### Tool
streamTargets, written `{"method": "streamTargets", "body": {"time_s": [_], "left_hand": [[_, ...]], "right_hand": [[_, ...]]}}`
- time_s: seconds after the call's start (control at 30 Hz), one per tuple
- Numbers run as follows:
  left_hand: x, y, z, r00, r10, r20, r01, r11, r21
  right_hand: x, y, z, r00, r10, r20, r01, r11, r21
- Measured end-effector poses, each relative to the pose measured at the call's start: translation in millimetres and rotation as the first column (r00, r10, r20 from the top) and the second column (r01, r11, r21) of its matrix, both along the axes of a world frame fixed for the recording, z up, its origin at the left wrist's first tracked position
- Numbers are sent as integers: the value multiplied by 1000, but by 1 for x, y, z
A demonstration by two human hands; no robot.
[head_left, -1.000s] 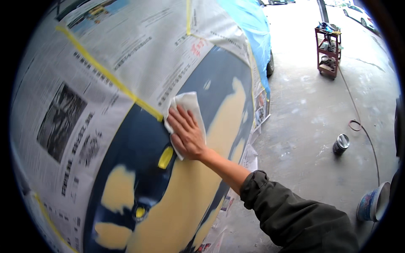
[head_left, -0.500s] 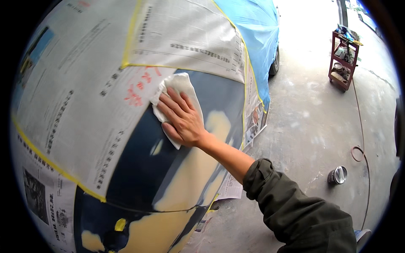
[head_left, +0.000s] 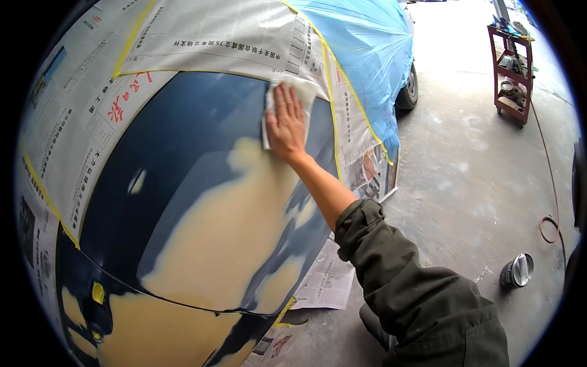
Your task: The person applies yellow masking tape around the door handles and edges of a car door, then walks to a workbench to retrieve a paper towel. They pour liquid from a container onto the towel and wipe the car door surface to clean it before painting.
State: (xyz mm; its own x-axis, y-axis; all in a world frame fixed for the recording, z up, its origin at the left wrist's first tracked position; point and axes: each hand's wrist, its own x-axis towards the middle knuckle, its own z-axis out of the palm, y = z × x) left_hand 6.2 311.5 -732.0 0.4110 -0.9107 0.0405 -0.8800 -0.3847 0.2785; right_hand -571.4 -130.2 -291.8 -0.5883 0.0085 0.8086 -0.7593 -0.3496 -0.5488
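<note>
My right hand (head_left: 287,129) lies flat on a white wiping cloth (head_left: 309,103), fingers stretched out and palm down. It presses the cloth against a dark blue car body panel (head_left: 177,122), near the panel's upper right edge. Below the hand, smooth beige filler patches (head_left: 214,232) with grey borders spread over the panel and continue past a seam. Newspaper masking sheets (head_left: 208,27) surround the bare area, held along their edges by yellow tape (head_left: 335,137). My left hand is out of view.
Blue plastic sheeting (head_left: 361,55) drapes the car's far part, above a wheel (head_left: 411,88). On the concrete floor (head_left: 452,183) at right stand a dark red tool cart (head_left: 513,76) and an opened can (head_left: 516,272). A thin hose (head_left: 547,137) runs along the floor.
My right hand has slid the cloth from the panel's left edge, by the newspaper, across to its upper right. The view has shifted, showing more of the filler.
</note>
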Motion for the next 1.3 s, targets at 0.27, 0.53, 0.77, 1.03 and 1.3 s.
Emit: {"method": "streamTargets", "body": {"time_s": [0.27,0.53,0.77,1.03,1.3], "left_hand": [[9,43,-2,965,-45,-257,-2,984,-178],[-58,38,77,1000,-2,-18,-3,954,-301],[-53,25,45,999,-4,-46,-11,941,-338],[-5,-3,-105,995,35,-98,-72,911,-406],[-37,4,3,993,114,-23,-114,994,2]], "right_hand": [[-49,-46,-99,932,-114,344,93,993,77],[52,-4,-27,999,-36,8,36,999,-26],[239,57,74,775,243,-583,-264,963,50],[296,59,-14,143,145,-979,-277,955,101],[31,23,-43,765,42,-643,-8,998,55]]}}
